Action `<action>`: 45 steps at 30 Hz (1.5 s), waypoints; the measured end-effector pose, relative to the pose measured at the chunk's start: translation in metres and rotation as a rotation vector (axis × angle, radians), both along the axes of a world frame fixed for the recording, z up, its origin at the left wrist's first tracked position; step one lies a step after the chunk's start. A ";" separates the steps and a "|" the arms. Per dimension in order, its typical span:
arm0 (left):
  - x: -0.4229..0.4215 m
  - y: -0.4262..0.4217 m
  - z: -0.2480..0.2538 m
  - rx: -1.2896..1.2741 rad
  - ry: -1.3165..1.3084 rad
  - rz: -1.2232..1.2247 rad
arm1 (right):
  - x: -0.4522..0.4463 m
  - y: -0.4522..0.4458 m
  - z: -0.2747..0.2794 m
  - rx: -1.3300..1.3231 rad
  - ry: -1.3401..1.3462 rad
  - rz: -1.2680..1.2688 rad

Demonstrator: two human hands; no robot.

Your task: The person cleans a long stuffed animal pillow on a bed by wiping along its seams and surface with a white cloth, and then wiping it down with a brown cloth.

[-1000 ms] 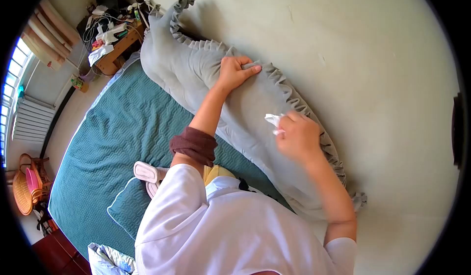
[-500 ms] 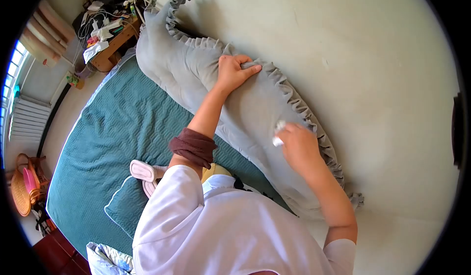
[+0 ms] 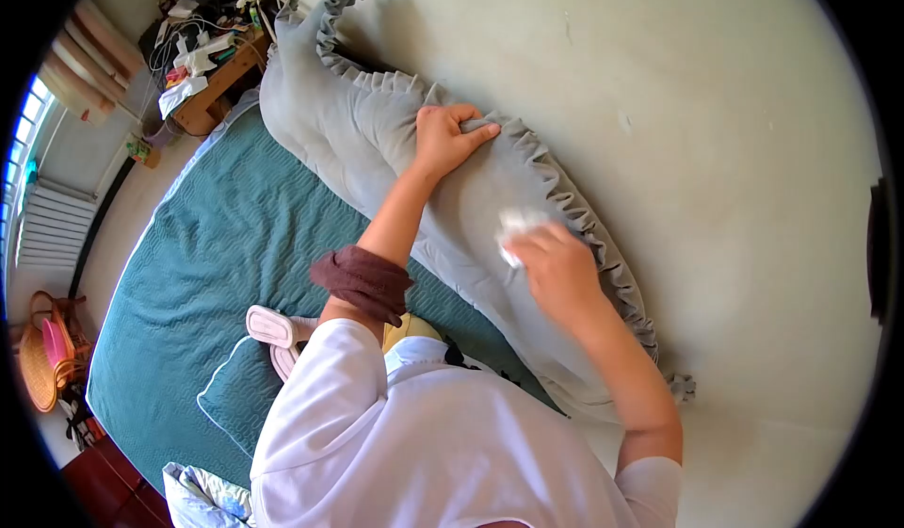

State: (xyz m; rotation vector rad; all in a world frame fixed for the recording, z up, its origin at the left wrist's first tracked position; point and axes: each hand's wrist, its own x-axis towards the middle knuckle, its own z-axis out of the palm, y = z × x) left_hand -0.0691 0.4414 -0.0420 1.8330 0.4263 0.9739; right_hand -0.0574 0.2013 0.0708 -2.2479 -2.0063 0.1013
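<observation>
Near the middle of the frame, I am gripping the upper edge of a grey padded cushion [image 3: 471, 203] with my left hand [image 3: 450, 140], the fingers bending over the edge and the thumb lying along it towards the right. Just right of centre, my right hand [image 3: 557, 269] is closing around a crumpled white cloth [image 3: 515, 228], its fingertips pinching it together. The cloth is blurring, and I cannot tell whether it is touching the grey fabric beneath or hanging just in front of it.

The cushion is stretching diagonally from the upper left down to the lower right, its gathered ruffle [image 3: 539, 159] running along the upper edge, beside the pale wall [image 3: 697, 151] that is filling the right of the frame. Along its lower side a quilted teal bedspread [image 3: 245, 227] is covering the bed, with creases spreading across it at centre left.

A brown band [image 3: 363, 283] of fabric is bunching around my left arm, and my white shirt [image 3: 452, 434] is taking up the bottom centre. To the left of it, a pale pink slipper [image 3: 270, 325] is showing near a teal pillow [image 3: 235, 391]. At the upper left, a wooden table [image 3: 224, 88] is carrying a jumble of cables and papers.
</observation>
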 end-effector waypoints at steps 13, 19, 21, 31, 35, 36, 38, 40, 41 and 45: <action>0.002 0.005 -0.004 -0.147 -0.010 -0.063 | 0.000 -0.023 0.005 -0.394 -0.046 -0.069; -0.001 0.003 -0.002 -0.052 0.070 -0.018 | -0.004 0.057 -0.004 0.215 -0.056 0.093; -0.003 0.002 -0.004 -0.089 0.069 0.000 | 0.002 0.060 -0.030 0.357 -0.184 0.094; -0.004 0.003 0.005 -0.016 0.076 0.007 | -0.017 -0.073 -0.026 0.039 -0.115 -0.172; -0.002 -0.004 0.003 0.175 0.181 0.166 | -0.034 -0.039 0.003 0.320 0.019 -0.195; 0.000 -0.005 0.003 0.190 0.172 0.155 | -0.032 -0.020 0.006 0.448 0.007 -0.138; -0.002 -0.007 0.004 0.199 0.207 0.226 | -0.021 0.007 -0.003 0.476 -0.099 -0.037; -0.010 -0.007 0.018 0.180 0.264 0.175 | -0.012 0.002 -0.031 0.442 -0.164 -0.013; -0.015 -0.008 0.024 0.139 0.328 0.132 | -0.010 -0.011 -0.041 0.406 -0.138 -0.047; -0.047 -0.054 0.056 0.729 0.230 0.586 | -0.023 -0.060 -0.021 0.405 0.475 -0.413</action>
